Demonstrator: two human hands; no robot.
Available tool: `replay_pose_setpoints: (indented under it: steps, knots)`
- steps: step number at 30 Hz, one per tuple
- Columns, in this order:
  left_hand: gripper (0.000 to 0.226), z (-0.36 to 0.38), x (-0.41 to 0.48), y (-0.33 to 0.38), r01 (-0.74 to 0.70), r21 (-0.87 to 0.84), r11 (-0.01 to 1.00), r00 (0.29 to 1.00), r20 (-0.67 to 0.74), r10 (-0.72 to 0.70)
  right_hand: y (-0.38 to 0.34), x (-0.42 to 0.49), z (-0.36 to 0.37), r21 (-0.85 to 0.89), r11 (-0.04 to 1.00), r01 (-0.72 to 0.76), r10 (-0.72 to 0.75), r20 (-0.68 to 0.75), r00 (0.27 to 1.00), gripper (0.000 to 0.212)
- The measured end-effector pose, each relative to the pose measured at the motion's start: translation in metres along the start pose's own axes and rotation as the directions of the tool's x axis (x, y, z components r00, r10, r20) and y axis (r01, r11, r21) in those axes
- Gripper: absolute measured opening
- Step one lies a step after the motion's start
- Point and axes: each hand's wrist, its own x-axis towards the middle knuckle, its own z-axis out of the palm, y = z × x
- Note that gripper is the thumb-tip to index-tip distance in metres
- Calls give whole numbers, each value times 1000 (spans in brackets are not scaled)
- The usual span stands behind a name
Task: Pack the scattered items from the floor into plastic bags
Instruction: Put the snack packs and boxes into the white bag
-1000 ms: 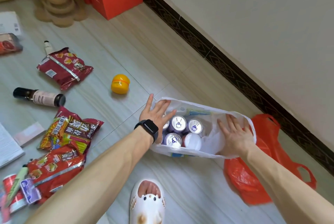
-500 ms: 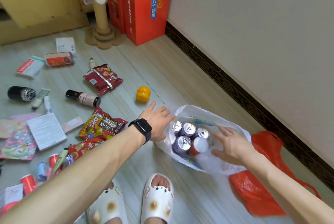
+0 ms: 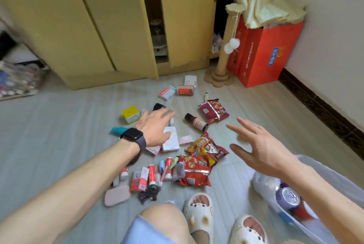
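While left hand (image 3: 155, 127) and right hand (image 3: 262, 149) hover apart, empty, fingers spread (nothing gripped), best scoop the nearest snack packets (image 3: 197, 166) first; white bag (image 3: 264, 182) lies close by.

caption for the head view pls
Open left hand and right hand reach over snack packets and a brown bottle on the floor; white plastic bag holds a can.

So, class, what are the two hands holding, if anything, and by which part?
Nothing is held: the left hand and the right hand are both open, fingers spread.

Yellow cabinet (image 3: 59, 26) (doors ajar), red bag (image 3: 262, 62)
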Motion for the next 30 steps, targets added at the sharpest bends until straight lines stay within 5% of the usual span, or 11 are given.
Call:
replay_pose_setpoints:
  steps: [6, 11, 22, 30]
  knots:
    - [74, 48, -75, -51, 241, -122, 963, 969, 82, -232, -58, 61, 3, -88, 974, 207, -196, 121, 973, 64]
    - [73, 79, -79, -71, 334, -142, 932, 934, 180, -308, -84, 94, 18, -164, 955, 246, -206, 228, 951, 68]
    - [76, 153, 3, -98, 397, -191, 898, 904, 250, -347, -60, 171, 120, -142, 975, 169, -97, 410, 907, 68]
    - [88, 217, 68, -108, 454, -203, 868, 851, 386, -355, -29, 229, 212, -99, 995, -18, 70, 556, 829, 76]
